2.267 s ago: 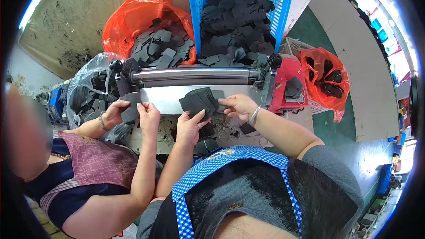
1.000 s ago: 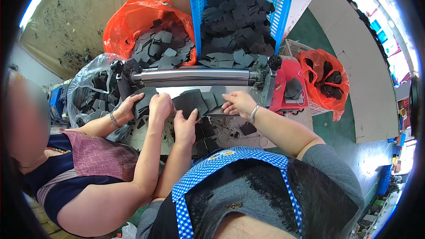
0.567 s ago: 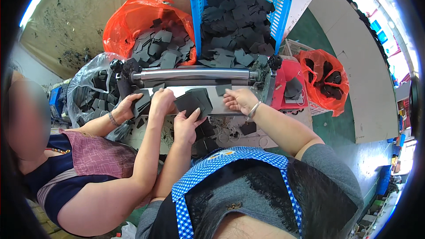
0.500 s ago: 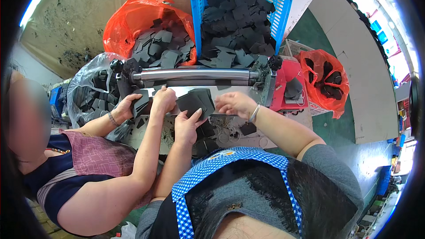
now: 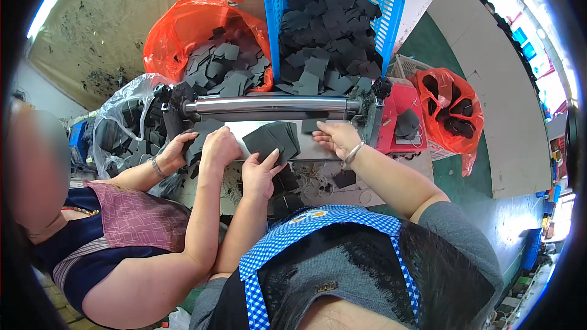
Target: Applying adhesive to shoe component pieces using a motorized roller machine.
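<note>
My left hand [image 5: 258, 174] grips a fanned stack of thin black square sheets [image 5: 269, 142], thumb on top, at the front of a roller machine. To its right, my right hand [image 5: 338, 140] pinches a single black square piece [image 5: 310, 126] over the machine's pale metal feed plate [image 5: 243, 128]. Behind the plate runs the shiny steel roller [image 5: 269, 105]. Close on my left, a co-worker's hand [image 5: 173, 151] holds other black sheets [image 5: 202, 137]; that person's other hand [image 5: 221, 146] is closed at the plate's left part.
Behind the machine stand a red plastic bag [image 5: 168, 30] and a blue basket [image 5: 273, 30], both full of black pieces. A clear bag [image 5: 113, 116] of pieces sits at left. At right are a red box [image 5: 382, 125] and another red bag [image 5: 471, 95]. The co-worker's arm borders mine.
My right hand, before apart from the plate with loose fingers, now holds a black square piece at the roller's front. The co-worker's hands have shifted slightly; my left hand stays with its stack.
</note>
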`<state>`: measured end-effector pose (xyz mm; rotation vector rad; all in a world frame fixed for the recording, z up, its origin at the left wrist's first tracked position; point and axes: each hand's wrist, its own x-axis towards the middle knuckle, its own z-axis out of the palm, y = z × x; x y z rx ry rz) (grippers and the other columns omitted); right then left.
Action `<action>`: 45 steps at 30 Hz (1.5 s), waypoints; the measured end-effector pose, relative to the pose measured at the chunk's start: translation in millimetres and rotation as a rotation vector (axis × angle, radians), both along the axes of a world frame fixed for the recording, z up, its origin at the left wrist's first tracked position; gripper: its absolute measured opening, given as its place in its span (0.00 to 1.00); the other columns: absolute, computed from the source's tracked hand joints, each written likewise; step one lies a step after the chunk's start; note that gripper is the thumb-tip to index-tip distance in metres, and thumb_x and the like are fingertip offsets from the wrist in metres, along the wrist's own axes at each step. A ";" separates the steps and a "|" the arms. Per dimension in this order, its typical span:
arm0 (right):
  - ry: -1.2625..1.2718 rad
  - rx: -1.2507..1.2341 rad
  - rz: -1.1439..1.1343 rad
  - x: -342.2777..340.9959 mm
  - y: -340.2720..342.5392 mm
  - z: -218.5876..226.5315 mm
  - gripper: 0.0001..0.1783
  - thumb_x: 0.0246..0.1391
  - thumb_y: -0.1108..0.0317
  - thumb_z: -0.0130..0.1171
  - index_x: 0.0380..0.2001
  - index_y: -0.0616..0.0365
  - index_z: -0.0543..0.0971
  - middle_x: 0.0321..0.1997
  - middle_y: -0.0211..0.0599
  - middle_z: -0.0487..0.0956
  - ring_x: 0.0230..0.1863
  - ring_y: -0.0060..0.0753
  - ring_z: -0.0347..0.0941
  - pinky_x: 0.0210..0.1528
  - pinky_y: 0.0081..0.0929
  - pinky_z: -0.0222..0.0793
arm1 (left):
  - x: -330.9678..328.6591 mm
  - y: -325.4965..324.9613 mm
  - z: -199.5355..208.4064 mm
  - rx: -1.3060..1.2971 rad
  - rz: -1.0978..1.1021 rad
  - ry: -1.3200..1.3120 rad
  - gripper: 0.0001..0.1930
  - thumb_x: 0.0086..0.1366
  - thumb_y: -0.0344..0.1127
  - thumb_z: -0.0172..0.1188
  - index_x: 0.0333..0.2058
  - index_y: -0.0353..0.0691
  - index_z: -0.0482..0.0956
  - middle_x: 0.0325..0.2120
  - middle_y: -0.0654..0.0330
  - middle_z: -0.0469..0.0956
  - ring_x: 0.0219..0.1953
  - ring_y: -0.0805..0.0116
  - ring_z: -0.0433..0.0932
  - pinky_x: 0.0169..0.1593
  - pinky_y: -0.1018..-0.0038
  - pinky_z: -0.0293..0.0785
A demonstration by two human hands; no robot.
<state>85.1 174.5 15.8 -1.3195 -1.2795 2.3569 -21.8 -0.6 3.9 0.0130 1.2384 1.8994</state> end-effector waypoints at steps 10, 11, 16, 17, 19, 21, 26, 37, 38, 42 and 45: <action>-0.103 -0.021 0.057 -2.4 -0.2 -3.4 0.13 0.48 0.62 0.62 0.26 0.61 0.74 0.18 0.27 0.72 0.17 0.16 0.68 0.15 0.12 0.62 | -0.2 2.9 -3.0 0.011 0.023 -0.010 0.08 0.58 0.25 0.57 0.37 0.32 0.70 0.34 0.56 0.76 0.34 0.67 0.77 0.39 0.68 0.78; -0.044 -0.043 0.049 -3.6 1.9 -2.0 0.13 0.48 0.62 0.62 0.26 0.61 0.74 0.18 0.27 0.72 0.17 0.16 0.68 0.16 0.12 0.63 | -0.7 2.5 -2.9 -0.005 0.035 0.013 0.08 0.58 0.26 0.56 0.37 0.32 0.70 0.34 0.56 0.76 0.34 0.67 0.77 0.39 0.68 0.78; 0.077 0.001 0.276 -2.5 -9.9 2.4 0.12 0.49 0.64 0.61 0.31 0.62 0.75 0.19 0.26 0.72 0.18 0.16 0.69 0.17 0.10 0.62 | 1.7 3.4 -3.2 0.018 -0.035 -0.020 0.10 0.58 0.25 0.56 0.39 0.33 0.68 0.35 0.55 0.75 0.35 0.66 0.77 0.39 0.68 0.78; 0.130 0.002 0.421 -1.5 -13.1 2.0 0.12 0.49 0.64 0.61 0.32 0.61 0.75 0.19 0.26 0.72 0.18 0.15 0.69 0.17 0.10 0.61 | 2.3 4.1 -3.3 0.029 -0.057 -0.025 0.11 0.58 0.25 0.56 0.40 0.33 0.67 0.36 0.55 0.74 0.36 0.65 0.77 0.39 0.67 0.78; 0.128 -0.029 0.420 -1.2 -13.3 0.7 0.12 0.49 0.64 0.61 0.29 0.61 0.74 0.18 0.26 0.72 0.17 0.15 0.68 0.16 0.10 0.60 | 3.5 4.4 -3.3 0.076 -0.060 -0.072 0.09 0.58 0.25 0.56 0.38 0.33 0.69 0.36 0.56 0.75 0.35 0.67 0.77 0.39 0.68 0.78; 0.173 -0.091 0.394 -1.5 -7.8 -0.9 0.12 0.49 0.63 0.61 0.28 0.61 0.74 0.18 0.26 0.72 0.17 0.15 0.67 0.15 0.10 0.60 | 3.4 4.4 -3.1 0.087 -0.049 -0.072 0.08 0.58 0.25 0.56 0.37 0.33 0.70 0.36 0.56 0.75 0.35 0.68 0.77 0.39 0.69 0.78; -0.081 -0.106 0.057 -1.2 4.5 -0.4 0.13 0.49 0.62 0.61 0.27 0.61 0.74 0.21 0.28 0.74 0.18 0.16 0.69 0.15 0.11 0.61 | -0.3 3.0 -4.8 0.039 -0.016 0.009 0.09 0.58 0.25 0.56 0.38 0.33 0.70 0.35 0.57 0.76 0.35 0.68 0.77 0.39 0.69 0.77; 0.063 -0.053 0.207 3.4 -2.7 -5.9 0.10 0.51 0.63 0.59 0.27 0.58 0.73 0.21 0.26 0.74 0.17 0.16 0.68 0.15 0.09 0.61 | 2.6 4.4 -9.6 0.065 -0.040 -0.024 0.11 0.59 0.25 0.55 0.40 0.34 0.68 0.35 0.56 0.76 0.35 0.66 0.77 0.38 0.69 0.77; 0.051 -0.089 0.203 3.7 1.7 -8.7 0.10 0.52 0.63 0.58 0.27 0.58 0.73 0.21 0.26 0.73 0.17 0.16 0.68 0.15 0.09 0.61 | 1.6 3.9 -8.5 0.044 -0.020 -0.017 0.11 0.59 0.25 0.55 0.41 0.34 0.68 0.35 0.56 0.75 0.35 0.66 0.77 0.38 0.69 0.78; -0.040 -0.257 -0.085 5.4 14.7 -14.4 0.14 0.57 0.59 0.51 0.27 0.60 0.72 0.27 0.34 0.76 0.25 0.23 0.73 0.24 0.19 0.72 | 2.0 3.4 -4.8 0.034 -0.022 0.013 0.11 0.59 0.25 0.55 0.40 0.32 0.67 0.35 0.55 0.75 0.35 0.65 0.77 0.38 0.70 0.78; -0.041 -0.220 -0.043 8.1 9.1 -9.1 0.16 0.58 0.57 0.48 0.29 0.62 0.72 0.33 0.39 0.76 0.29 0.26 0.75 0.27 0.20 0.73 | 4.0 3.6 -4.0 0.021 -0.022 0.010 0.11 0.59 0.26 0.55 0.41 0.32 0.67 0.35 0.55 0.75 0.35 0.65 0.77 0.39 0.70 0.78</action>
